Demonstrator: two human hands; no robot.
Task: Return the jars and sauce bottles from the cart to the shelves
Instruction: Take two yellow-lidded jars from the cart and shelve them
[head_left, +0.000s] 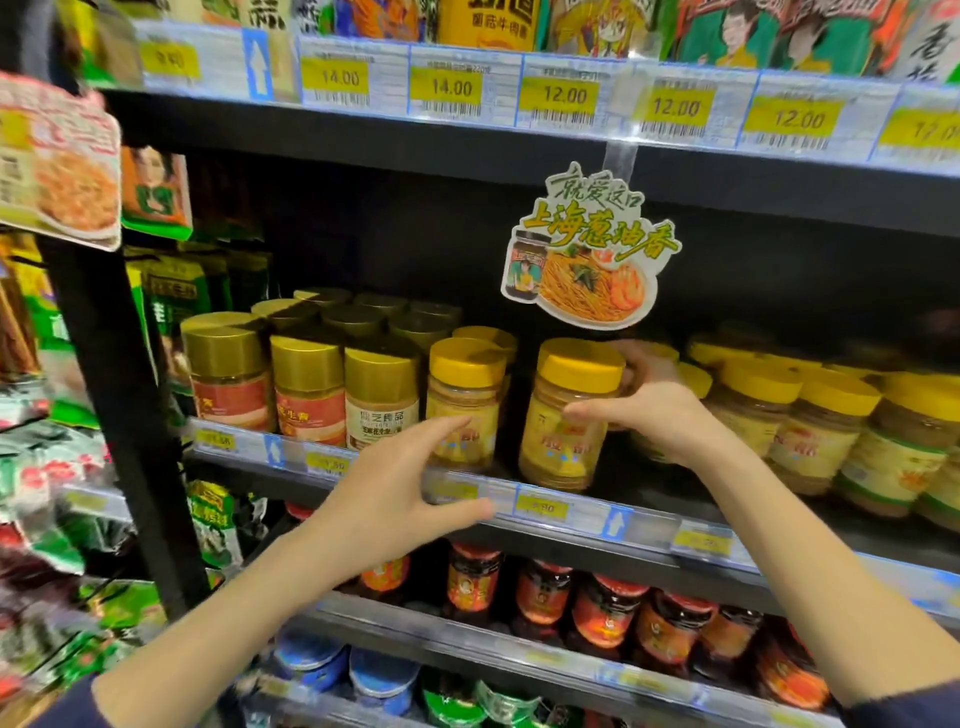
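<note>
A yellow-lidded jar stands at the front of the middle shelf. My right hand grips it from the right, thumb across the front and fingers curled behind the lid. A second yellow-lidded jar stands just to its left. My left hand hovers in front of that jar with fingers and thumb spread, holding nothing. The cart is out of view.
Gold-lidded jars fill the shelf's left part, and more yellow-lidded jars stand to the right. A paper promo sign hangs above the gripped jar. Red-labelled sauce jars line the shelf below. Packets hang at the left.
</note>
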